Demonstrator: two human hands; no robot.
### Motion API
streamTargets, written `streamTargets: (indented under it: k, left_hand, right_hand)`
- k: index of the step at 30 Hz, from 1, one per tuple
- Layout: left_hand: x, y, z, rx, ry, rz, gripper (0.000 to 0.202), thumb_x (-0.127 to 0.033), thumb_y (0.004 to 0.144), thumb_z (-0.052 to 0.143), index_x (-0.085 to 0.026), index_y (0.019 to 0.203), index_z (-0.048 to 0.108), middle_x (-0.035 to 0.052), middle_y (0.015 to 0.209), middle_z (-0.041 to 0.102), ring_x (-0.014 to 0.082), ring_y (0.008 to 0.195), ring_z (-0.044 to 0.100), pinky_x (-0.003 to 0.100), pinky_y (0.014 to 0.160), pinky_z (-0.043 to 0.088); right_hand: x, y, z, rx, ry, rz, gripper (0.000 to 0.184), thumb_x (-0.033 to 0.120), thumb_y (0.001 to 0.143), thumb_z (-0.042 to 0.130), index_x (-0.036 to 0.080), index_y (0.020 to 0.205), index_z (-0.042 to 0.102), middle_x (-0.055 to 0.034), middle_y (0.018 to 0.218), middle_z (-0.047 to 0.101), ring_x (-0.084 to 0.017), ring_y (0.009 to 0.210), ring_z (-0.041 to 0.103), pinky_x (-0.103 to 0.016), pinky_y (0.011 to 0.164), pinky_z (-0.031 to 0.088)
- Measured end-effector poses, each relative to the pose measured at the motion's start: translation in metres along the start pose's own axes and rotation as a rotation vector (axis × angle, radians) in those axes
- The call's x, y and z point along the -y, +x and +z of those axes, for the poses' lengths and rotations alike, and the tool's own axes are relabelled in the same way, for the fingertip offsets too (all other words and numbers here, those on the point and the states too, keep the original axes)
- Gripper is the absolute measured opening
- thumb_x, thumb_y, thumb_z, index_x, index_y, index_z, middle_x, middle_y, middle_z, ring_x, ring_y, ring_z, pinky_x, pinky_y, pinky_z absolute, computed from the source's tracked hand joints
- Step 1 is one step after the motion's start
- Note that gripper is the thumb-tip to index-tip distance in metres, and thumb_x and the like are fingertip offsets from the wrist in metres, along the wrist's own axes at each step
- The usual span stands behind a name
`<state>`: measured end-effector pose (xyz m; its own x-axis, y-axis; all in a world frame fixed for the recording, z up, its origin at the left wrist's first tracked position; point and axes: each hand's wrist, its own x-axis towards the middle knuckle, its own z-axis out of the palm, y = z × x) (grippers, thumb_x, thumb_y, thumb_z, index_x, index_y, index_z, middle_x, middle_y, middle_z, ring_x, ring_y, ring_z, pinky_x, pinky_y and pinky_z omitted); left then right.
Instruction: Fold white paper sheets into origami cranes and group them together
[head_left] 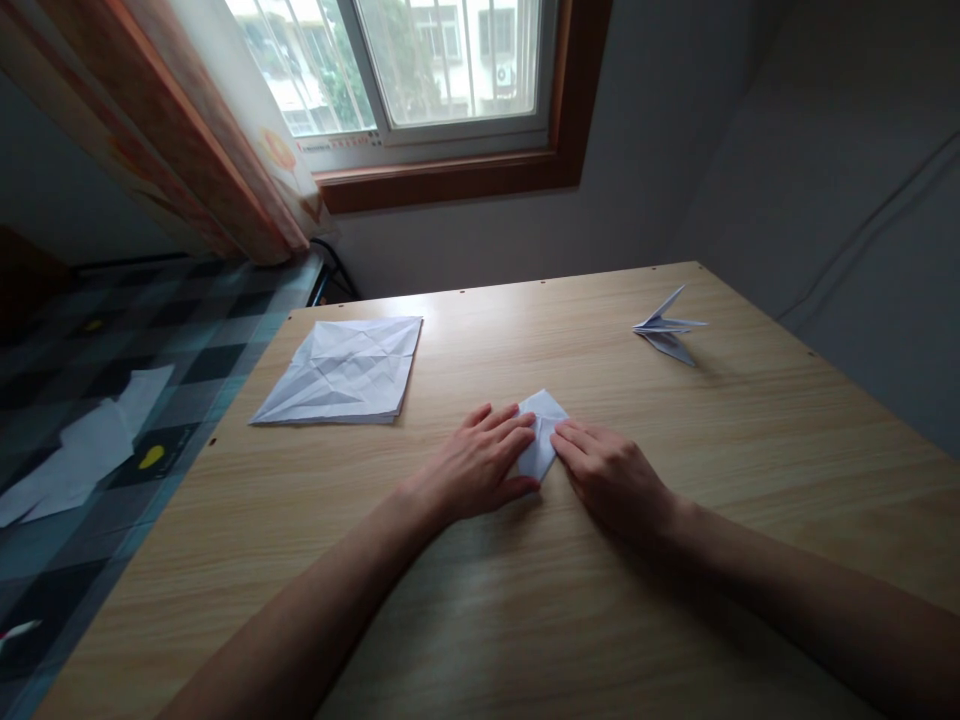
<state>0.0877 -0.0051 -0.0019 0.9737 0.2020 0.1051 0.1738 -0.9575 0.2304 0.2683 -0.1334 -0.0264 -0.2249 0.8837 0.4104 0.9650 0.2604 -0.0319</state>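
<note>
White paper, pale wood-grained tabletop, dark-checked cloth, orange-flowered curtain

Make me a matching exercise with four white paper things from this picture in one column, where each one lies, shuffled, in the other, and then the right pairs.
Things
1. small folded white paper
2. wide creased white paper
3. spiky folded white paper figure
4. loose white paper pieces

Places
A. on the dark checked cloth
B. toward the pale wooden table's far right corner
C. touched by the left hand and right hand
D. toward the table's far left corner

Pairs: 1-C, 2-D, 3-B, 4-A
</note>
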Motion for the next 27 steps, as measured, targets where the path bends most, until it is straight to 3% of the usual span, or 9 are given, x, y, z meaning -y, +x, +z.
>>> streamTargets:
  k: [5,9,13,16,20,27]
  left_hand:
    - [0.001,0.001,-0.001,0.019,-0.017,-0.031,0.057,-0.054,0.085,0.061,-0.018,0.127,0.049,0.0148,0.139,0.054,0.0313,0.135,0.044,0.052,0.111,0.032]
    - [0.004,0.0,0.001,0.01,0.002,0.002,0.076,-0.067,0.082,0.056,-0.019,0.14,0.042,0.0153,0.141,0.052,0.0318,0.135,0.042,0.05,0.112,0.029]
    - [0.006,-0.001,0.002,0.026,0.04,0.033,0.075,-0.071,0.084,0.049,-0.022,0.14,0.046,0.0133,0.145,0.048,0.0337,0.135,0.041,0.052,0.113,0.026]
    - [0.006,-0.001,0.002,0.047,0.05,0.026,0.074,-0.07,0.084,0.049,-0.022,0.14,0.046,0.0127,0.146,0.046,0.0346,0.136,0.039,0.053,0.112,0.026]
    - [0.004,-0.001,0.001,0.057,0.045,0.018,0.072,-0.067,0.084,0.051,-0.023,0.141,0.045,0.0125,0.147,0.046,0.0347,0.136,0.039,0.054,0.112,0.025]
    - [0.002,-0.001,-0.001,0.073,0.047,0.007,0.074,-0.067,0.084,0.052,-0.023,0.143,0.043,0.0126,0.147,0.044,0.0345,0.137,0.037,0.054,0.113,0.024]
  right_hand:
    - [0.015,-0.008,-0.006,-0.006,0.021,-0.078,0.037,0.003,0.084,0.045,0.0,0.115,0.065,-0.0246,0.117,0.066,-0.033,0.11,0.063,-0.045,0.096,0.053]
    - [0.025,-0.011,-0.015,-0.028,0.15,-0.179,0.033,0.005,0.088,0.044,0.005,0.112,0.067,-0.0205,0.115,0.069,-0.029,0.109,0.065,-0.042,0.095,0.055]
    - [0.027,-0.01,-0.019,-0.014,0.216,-0.185,0.03,0.009,0.092,0.044,0.011,0.11,0.068,-0.0149,0.112,0.072,-0.026,0.107,0.066,-0.041,0.097,0.054]
    - [0.019,-0.008,-0.018,-0.002,0.238,-0.159,0.028,0.011,0.092,0.047,0.012,0.11,0.068,-0.0128,0.111,0.072,-0.024,0.106,0.067,-0.04,0.099,0.052]
    - [-0.001,-0.005,-0.013,0.003,0.2,-0.11,0.032,0.009,0.086,0.048,0.007,0.112,0.067,-0.0167,0.116,0.07,-0.027,0.108,0.066,-0.042,0.1,0.051]
    - [-0.031,-0.001,-0.01,0.078,0.145,0.042,0.038,0.005,0.083,0.047,0.012,0.113,0.068,-0.0147,0.121,0.068,-0.025,0.113,0.064,-0.046,0.106,0.045]
